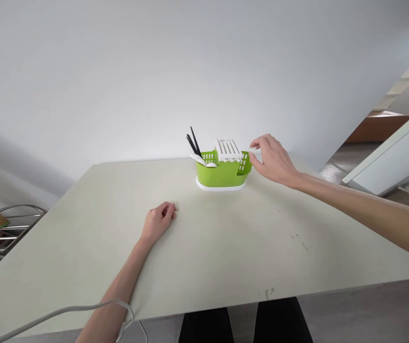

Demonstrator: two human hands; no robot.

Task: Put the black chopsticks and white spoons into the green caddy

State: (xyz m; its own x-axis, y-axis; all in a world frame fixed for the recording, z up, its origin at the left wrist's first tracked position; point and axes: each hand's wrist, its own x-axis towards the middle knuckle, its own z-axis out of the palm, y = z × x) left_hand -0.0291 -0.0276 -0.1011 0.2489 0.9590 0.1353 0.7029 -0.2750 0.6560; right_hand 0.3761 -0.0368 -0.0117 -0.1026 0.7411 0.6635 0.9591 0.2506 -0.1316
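Observation:
A green cutlery caddy point(222, 175) with a white base stands near the back of the table. Black chopsticks point(194, 144) and white spoons point(200, 159) lean out of its left compartment. Over its middle sits a white slotted knife rack point(229, 149). At the caddy's right end, my right hand point(274, 159) is closed in a pinch on a small white piece point(254, 150), mostly hidden by the fingers. My left hand point(158, 221) rests on the tabletop, left and in front of the caddy, its fingers curled closed with nothing visible in them.
The pale table point(225, 247) meets a white wall point(154, 81) behind the caddy. A grey cable point(64, 309) crosses my left forearm at the front left. Beyond the table's left edge stands a metal rack point(7, 233). A white panel point(393, 147) is at the right.

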